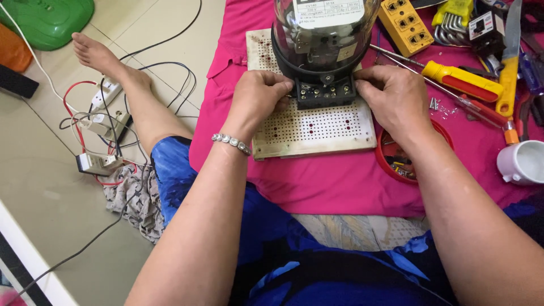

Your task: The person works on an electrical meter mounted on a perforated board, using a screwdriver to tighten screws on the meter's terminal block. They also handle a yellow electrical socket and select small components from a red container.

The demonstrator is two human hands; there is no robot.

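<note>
- Head view: left hand (pixel 258 96) and right hand (pixel 391 93) pinch the black terminal block (pixel 324 93) of the glass-domed electricity meter (pixel 323 34), fingers closed on its two ends
- Meter stands on a perforated board (pixel 317 127) over pink cloth (pixel 340 181)
- Risk: the tall dome may tip if either hand pushes unevenly; loose screws (pixel 436 105) beside the yellow-handled screwdriver (pixel 462 79) could scatter

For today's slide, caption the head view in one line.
Both hands grip a glass-domed black electric meter on a perforated white board.

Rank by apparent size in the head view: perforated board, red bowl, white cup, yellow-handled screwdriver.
1. perforated board, clearly largest.
2. red bowl, though the right hand hides part of it.
3. yellow-handled screwdriver and white cup: unsure, as the cup is cut off by the frame edge.
</note>
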